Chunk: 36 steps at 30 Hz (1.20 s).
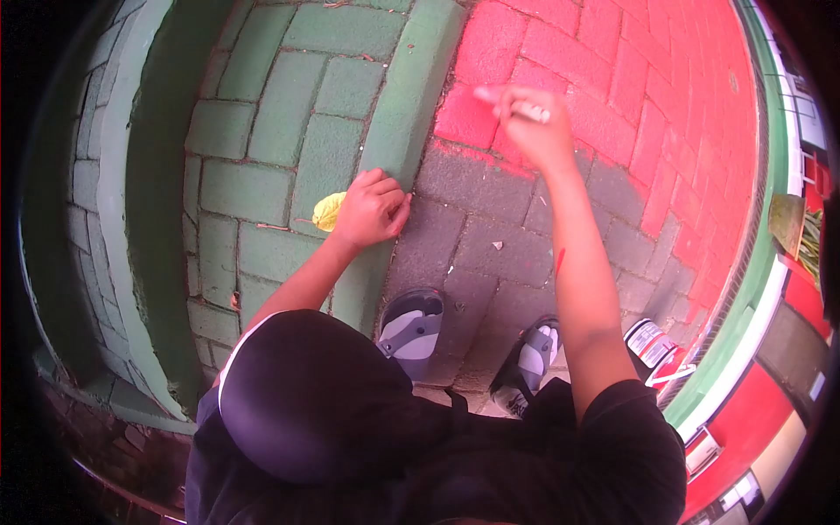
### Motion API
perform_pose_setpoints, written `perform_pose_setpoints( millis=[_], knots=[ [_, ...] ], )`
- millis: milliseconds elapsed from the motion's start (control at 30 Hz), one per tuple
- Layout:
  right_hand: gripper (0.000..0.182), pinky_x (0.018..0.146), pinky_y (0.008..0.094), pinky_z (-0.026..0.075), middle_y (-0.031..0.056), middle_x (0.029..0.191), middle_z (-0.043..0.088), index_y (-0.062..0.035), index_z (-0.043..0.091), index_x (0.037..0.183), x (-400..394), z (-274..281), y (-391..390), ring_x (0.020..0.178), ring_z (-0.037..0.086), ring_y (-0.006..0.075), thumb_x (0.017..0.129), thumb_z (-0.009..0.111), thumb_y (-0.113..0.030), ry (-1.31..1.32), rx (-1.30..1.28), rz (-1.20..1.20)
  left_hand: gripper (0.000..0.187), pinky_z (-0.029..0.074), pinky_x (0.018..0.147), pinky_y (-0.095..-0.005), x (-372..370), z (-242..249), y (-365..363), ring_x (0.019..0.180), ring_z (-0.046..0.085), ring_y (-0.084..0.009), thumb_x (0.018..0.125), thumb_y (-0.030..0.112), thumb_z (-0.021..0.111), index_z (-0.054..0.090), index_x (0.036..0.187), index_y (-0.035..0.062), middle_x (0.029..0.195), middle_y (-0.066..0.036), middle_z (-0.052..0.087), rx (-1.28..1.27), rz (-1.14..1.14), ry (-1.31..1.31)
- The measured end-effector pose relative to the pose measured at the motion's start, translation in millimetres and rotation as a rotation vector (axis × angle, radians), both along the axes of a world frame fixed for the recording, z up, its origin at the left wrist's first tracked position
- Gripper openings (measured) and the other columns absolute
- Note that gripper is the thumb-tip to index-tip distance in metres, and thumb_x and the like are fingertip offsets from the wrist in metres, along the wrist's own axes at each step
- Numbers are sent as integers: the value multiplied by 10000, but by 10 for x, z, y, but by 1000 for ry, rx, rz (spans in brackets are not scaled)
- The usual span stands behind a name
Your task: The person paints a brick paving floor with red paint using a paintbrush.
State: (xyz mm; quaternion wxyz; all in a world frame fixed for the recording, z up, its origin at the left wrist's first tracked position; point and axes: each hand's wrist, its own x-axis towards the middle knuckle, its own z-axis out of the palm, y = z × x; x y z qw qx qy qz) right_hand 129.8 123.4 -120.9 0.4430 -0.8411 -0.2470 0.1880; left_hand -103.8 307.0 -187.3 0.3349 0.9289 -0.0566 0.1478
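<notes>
My right hand (528, 122) is closed around a pale brush handle (531, 110) and reaches out over the edge where red-painted paving bricks (647, 79) meet bare grey bricks (490, 236). A streak of red paint shows on that forearm. My left hand (372, 210) rests with curled fingers on the green-painted kerb (402, 114), holding nothing. A yellow leaf (329, 211) lies just left of it on the green bricks.
My two grey sandalled feet (411, 328) stand on the grey bricks. A paint can (649, 343) sits by my right foot. A green and white border (744, 297) curves along the right. Green steps (157, 175) drop away on the left.
</notes>
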Motion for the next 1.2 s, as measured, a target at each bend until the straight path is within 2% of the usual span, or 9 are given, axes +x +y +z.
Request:
perform_pose_setpoints(
  millis=[33, 167, 267, 333, 400, 533, 600, 767, 1200],
  knots=[
    [116, 773, 275, 557, 85, 903, 771, -3, 629, 727, 73, -30, 42, 972, 731, 164, 799, 632, 87, -126, 137, -42, 270, 417, 639, -397, -12, 6, 2, 682, 507, -263, 762, 49, 734, 528, 589, 67, 679, -55, 549, -2, 7, -6],
    [106, 759, 281, 556, 107, 928, 776, -5, 629, 735, 12, -191, 63, 955, 737, 169, 811, 633, 70, 9, 282, -156, 279, 414, 636, -393, -6, 9, -7, 684, 508, -261, 757, 45, 737, 523, 580, 71, 667, -52, 543, -3, 8, -6],
    [119, 766, 286, 559, 126, 950, 774, -2, 617, 735, -367, -81, -139, 951, 740, 176, 823, 629, 79, -178, -83, 171, 256, 424, 650, -401, -22, -9, 15, 704, 516, -268, 755, 48, 741, 532, 609, 71, 701, -58, 556, 6, 18, -2],
    [94, 773, 308, 571, 137, 971, 773, -6, 625, 733, -605, 35, -303, 970, 756, 226, 782, 624, 74, 88, -54, 188, 150, 467, 717, -406, -24, 42, -1, 789, 546, -300, 772, 58, 745, 600, 732, 56, 821, -92, 593, -24, 22, -2],
    [88, 777, 307, 568, 145, 962, 770, 0, 621, 732, -773, 161, -486, 965, 755, 225, 790, 652, 58, 83, -14, 80, 116, 474, 793, -407, -34, 47, -37, 885, 555, -311, 791, 91, 741, 650, 860, 74, 918, -100, 607, -22, 109, -19],
    [174, 824, 302, 562, 177, 975, 761, 13, 585, 710, -962, 85, -908, 1016, 733, 200, 797, 718, 84, 114, 92, -165, 305, 414, 1004, -472, 369, 203, 20, 1164, 497, -376, 834, 175, 755, 714, 1136, 155, 1208, -131, 582, 101, 428, 22],
    [203, 841, 303, 560, 179, 984, 759, 14, 570, 700, -1080, 31, -1078, 1032, 725, 200, 801, 724, 100, 171, 142, -257, 343, 362, 1049, -511, 752, 342, 92, 1262, 422, -392, 835, 262, 771, 732, 1175, 250, 1341, -103, 526, 210, 412, 85],
    [264, 892, 307, 543, 153, 951, 745, 5, 526, 681, -1191, 97, -1218, 1034, 718, 203, 797, 735, 116, 150, 162, -327, 297, 352, 1045, -562, 1240, 261, 157, 1311, 354, -425, 817, 318, 786, 767, 1109, 263, 1447, -40, 453, 317, 319, 197],
    [245, 904, 315, 535, 177, 1009, 747, 2, 535, 706, -1303, 37, -1314, 1039, 704, 204, 809, 741, 86, 133, 182, -376, 152, 347, 1007, -544, 1395, 85, 80, 1237, 441, -381, 827, 249, 737, 791, 944, 168, 1336, -11, 559, 336, 355, 174]
  ],
)
